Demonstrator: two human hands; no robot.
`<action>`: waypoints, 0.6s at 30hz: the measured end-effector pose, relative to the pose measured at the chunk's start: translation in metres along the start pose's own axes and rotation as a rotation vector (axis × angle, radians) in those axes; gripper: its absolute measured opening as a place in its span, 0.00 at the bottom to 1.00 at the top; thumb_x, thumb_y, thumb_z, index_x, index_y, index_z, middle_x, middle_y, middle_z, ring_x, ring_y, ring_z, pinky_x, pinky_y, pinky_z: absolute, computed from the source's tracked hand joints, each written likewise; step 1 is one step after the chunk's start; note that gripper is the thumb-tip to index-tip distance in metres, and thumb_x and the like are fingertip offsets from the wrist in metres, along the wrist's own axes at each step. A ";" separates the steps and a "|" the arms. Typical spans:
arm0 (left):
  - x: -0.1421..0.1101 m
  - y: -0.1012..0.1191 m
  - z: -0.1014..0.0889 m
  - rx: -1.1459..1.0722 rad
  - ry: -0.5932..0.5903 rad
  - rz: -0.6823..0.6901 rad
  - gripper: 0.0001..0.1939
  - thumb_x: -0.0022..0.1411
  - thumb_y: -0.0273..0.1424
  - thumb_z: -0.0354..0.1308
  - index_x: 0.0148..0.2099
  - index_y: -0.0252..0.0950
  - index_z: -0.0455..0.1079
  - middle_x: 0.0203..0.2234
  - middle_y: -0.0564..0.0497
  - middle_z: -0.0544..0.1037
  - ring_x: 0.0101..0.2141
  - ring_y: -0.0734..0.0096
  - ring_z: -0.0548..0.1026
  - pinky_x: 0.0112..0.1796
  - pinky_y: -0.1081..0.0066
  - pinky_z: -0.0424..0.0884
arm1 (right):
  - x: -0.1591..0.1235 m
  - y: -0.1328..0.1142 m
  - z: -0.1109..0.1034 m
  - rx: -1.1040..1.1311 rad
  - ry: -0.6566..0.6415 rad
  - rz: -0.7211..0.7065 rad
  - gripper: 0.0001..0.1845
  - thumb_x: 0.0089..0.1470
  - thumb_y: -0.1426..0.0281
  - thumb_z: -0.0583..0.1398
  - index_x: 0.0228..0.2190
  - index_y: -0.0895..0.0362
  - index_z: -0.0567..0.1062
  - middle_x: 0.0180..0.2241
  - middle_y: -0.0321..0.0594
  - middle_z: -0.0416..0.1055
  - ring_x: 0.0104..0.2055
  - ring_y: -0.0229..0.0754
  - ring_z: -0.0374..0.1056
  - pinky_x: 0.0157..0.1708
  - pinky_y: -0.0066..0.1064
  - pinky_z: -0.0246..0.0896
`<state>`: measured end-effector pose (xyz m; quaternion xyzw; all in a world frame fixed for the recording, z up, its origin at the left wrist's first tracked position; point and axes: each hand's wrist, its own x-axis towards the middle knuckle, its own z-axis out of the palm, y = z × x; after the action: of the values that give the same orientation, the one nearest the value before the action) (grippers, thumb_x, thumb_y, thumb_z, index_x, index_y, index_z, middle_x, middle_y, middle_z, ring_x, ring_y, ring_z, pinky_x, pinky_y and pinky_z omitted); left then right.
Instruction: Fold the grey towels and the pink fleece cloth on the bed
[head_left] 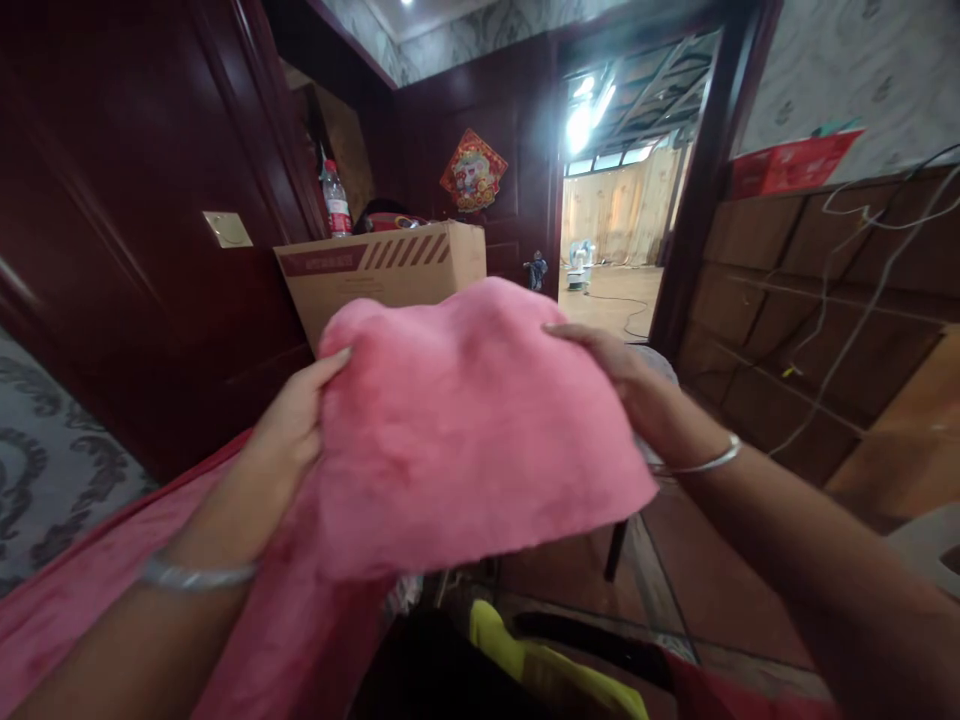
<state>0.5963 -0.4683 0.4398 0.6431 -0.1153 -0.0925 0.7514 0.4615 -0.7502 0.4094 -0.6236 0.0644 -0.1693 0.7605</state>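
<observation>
A pink plush cloth (480, 430) is held up in front of me, spread between both hands, its lower edge hanging loose. My left hand (304, 405) grips its left side with the thumb on the near face; the other fingers are mostly behind it. At the upper right, my right hand (600, 355) pinches the same cloth, and its fingertips are partly hidden. Similar pink fabric (285, 590) lies at the lower left, below my left arm. Whether it joins the held cloth cannot be made out.
A cardboard box (405, 270) stands behind the cloth, with a bottle (337, 200) on it. To the right are an open doorway, a fan (580, 265) beyond it, stacked brown boxes (795, 300) with hanging cables, and a red basket (795, 163). Tiled floor (720, 560) shows below.
</observation>
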 end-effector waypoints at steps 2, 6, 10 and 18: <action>0.029 -0.006 0.047 -0.068 -0.094 -0.021 0.04 0.55 0.31 0.64 0.33 0.35 0.77 0.26 0.49 0.82 0.30 0.67 0.80 0.32 0.69 0.78 | -0.005 -0.025 -0.035 -0.046 0.096 0.014 0.20 0.52 0.58 0.65 0.43 0.57 0.79 0.38 0.44 0.81 0.48 0.55 0.76 0.54 0.51 0.68; 0.077 -0.032 0.127 -0.185 -0.276 0.052 0.07 0.52 0.31 0.67 0.34 0.33 0.76 0.26 0.48 0.81 0.29 0.68 0.79 0.32 0.70 0.77 | -0.013 -0.050 -0.094 -0.103 0.255 0.040 0.14 0.57 0.58 0.61 0.41 0.52 0.80 0.35 0.43 0.81 0.42 0.52 0.77 0.50 0.51 0.71; 0.106 -0.074 0.179 -0.168 -0.340 0.038 0.09 0.51 0.31 0.69 0.35 0.34 0.76 0.27 0.47 0.81 0.32 0.64 0.80 0.36 0.67 0.77 | 0.004 -0.031 -0.152 -0.124 0.391 0.113 0.12 0.58 0.59 0.62 0.38 0.51 0.80 0.33 0.45 0.81 0.40 0.51 0.78 0.50 0.48 0.72; 0.129 -0.123 0.189 -0.011 -0.351 0.008 0.09 0.53 0.32 0.69 0.34 0.33 0.76 0.29 0.46 0.81 0.30 0.67 0.78 0.37 0.66 0.76 | 0.052 0.022 -0.214 -0.075 0.402 0.065 0.11 0.57 0.66 0.62 0.43 0.53 0.78 0.35 0.42 0.82 0.40 0.47 0.78 0.44 0.39 0.76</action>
<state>0.6655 -0.7029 0.3528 0.6124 -0.2468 -0.2012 0.7235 0.4478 -0.9626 0.3483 -0.6029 0.2413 -0.2633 0.7134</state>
